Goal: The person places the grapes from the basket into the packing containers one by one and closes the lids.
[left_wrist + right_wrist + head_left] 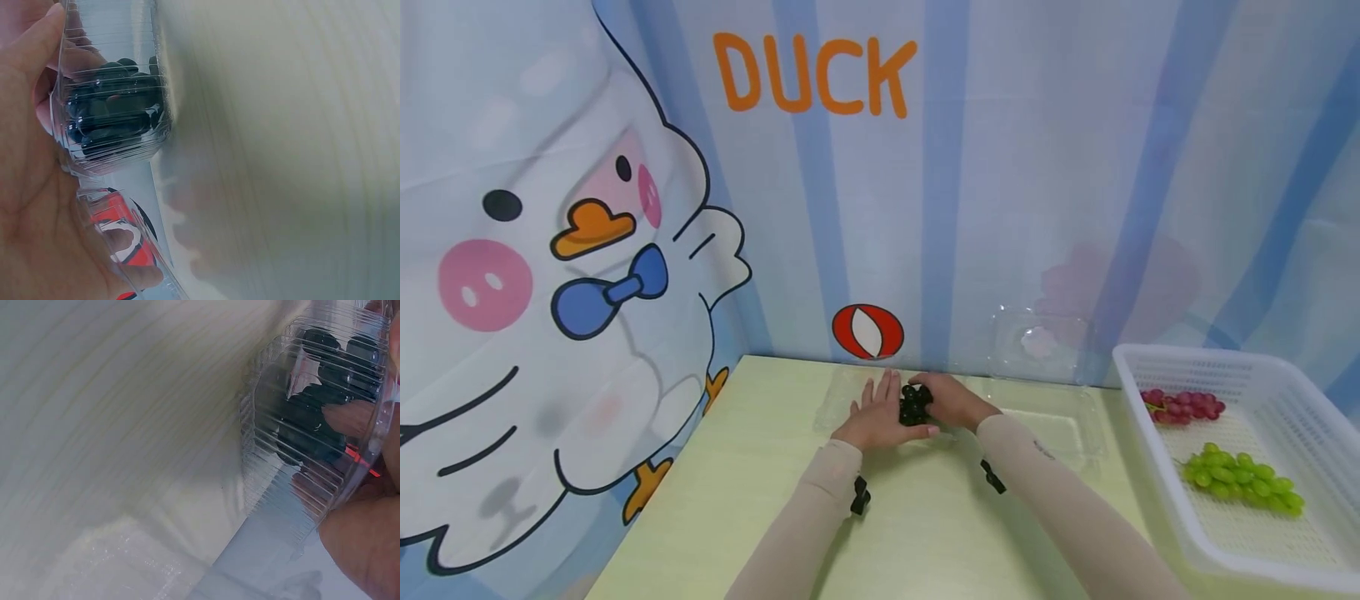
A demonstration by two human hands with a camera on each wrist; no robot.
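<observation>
A bunch of black grapes [914, 404] sits in a clear plastic clamshell box [106, 150], its ribbed wall facing the left wrist camera. My right hand [951, 400] reaches in from the right and holds the bunch, with fingers visible through the wall in the right wrist view. Alongside the box's left part lies my left hand [880, 417], fingers and thumb straight. In the left wrist view, its fingers lie against the open clear lid [128, 237]. The head view hides most of the box behind both hands.
To the right stands another open clamshell box [1052, 417], its lid [1041, 342] raised near the printed curtain [1015, 167]. A white basket [1180, 533] at the far right holds red grapes [1183, 407] and green grapes [1243, 481]. Everything rests on a pale table [917, 533].
</observation>
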